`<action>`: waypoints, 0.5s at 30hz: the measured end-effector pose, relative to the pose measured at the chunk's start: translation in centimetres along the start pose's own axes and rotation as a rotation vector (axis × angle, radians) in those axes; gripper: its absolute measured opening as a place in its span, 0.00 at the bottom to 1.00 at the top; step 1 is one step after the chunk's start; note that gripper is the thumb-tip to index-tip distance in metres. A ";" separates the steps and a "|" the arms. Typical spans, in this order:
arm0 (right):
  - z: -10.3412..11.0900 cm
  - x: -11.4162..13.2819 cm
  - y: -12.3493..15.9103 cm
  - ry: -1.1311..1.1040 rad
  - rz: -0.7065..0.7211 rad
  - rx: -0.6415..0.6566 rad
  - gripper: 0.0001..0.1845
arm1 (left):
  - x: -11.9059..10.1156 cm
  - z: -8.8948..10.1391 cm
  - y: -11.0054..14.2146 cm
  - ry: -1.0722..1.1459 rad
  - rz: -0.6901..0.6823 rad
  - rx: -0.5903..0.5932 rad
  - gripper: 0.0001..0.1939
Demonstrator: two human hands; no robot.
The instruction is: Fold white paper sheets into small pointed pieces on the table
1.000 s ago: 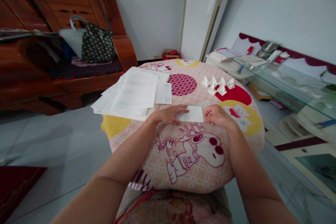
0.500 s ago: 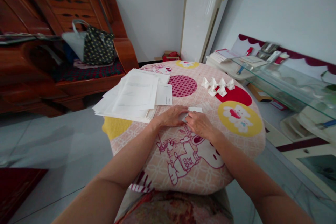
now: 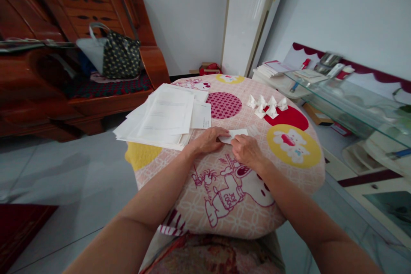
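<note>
The right hand [image 3: 246,150] had come in from the small paper's right edge to its near side, close to the left hand [image 3: 212,140]. The small paper [image 3: 239,132] lay between them on the desk [image 3: 295,180], right of the paper stack [image 3: 167,113]. The left hand held its left end; the right, fingers curled, gripped the near edge. It seemed light, thin and easily creased, best taken by opposite edges.

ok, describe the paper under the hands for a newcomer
Find the round, pink-clothed table. Mid-table, the small white paper sits between the left hand and right hand; unlike the big sheets and the folded pieces, it has fingers on it.
</note>
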State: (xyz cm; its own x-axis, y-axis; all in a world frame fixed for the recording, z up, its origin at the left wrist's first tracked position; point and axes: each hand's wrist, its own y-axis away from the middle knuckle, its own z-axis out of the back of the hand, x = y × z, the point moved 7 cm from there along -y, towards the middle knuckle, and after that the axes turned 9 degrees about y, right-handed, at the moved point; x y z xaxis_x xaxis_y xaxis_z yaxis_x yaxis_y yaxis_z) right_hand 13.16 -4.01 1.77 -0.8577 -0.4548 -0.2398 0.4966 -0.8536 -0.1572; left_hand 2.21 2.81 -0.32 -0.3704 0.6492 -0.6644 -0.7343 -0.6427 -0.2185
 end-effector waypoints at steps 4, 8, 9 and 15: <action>0.4 -2.4 0.4 -0.072 -0.117 -0.107 0.12 | 0.5 0.8 -0.1 0.032 0.039 -0.106 0.14; 0.2 -4.6 0.6 -0.257 -0.219 -0.203 0.12 | -1.1 1.4 0.2 0.087 -0.027 -0.133 0.10; 0.1 -5.0 0.7 -0.309 -0.228 -0.217 0.12 | -1.7 1.5 0.3 0.098 -0.046 -0.140 0.09; -0.3 -5.3 0.6 -0.564 -0.174 -0.065 0.10 | -3.6 0.4 0.6 0.115 -0.020 -0.026 0.11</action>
State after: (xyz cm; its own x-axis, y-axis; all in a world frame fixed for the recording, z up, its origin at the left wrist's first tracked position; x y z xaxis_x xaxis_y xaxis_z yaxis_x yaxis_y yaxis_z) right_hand 18.10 -2.05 2.63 -0.8566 -0.3896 0.3383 0.3343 -0.9185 -0.2114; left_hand 2.89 0.22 2.20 -0.2872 0.6122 -0.7367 -0.7253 -0.6413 -0.2502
